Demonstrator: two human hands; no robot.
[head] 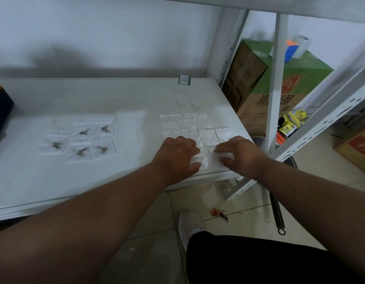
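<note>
Several small empty clear zip bags lie in rows on the right part of a white table. My left hand and my right hand rest side by side on the nearest bags at the table's front right corner, fingers bent over the plastic and thumbs touching it. Whether either hand pinches a bag I cannot make out. Further left lie several clear bags, each with a small metal part inside.
A dark box sits at the table's left edge and a small green-edged packet at the back. White metal shelf posts stand to the right, with cardboard boxes behind. My shoe and a long metal tool are on the tiled floor.
</note>
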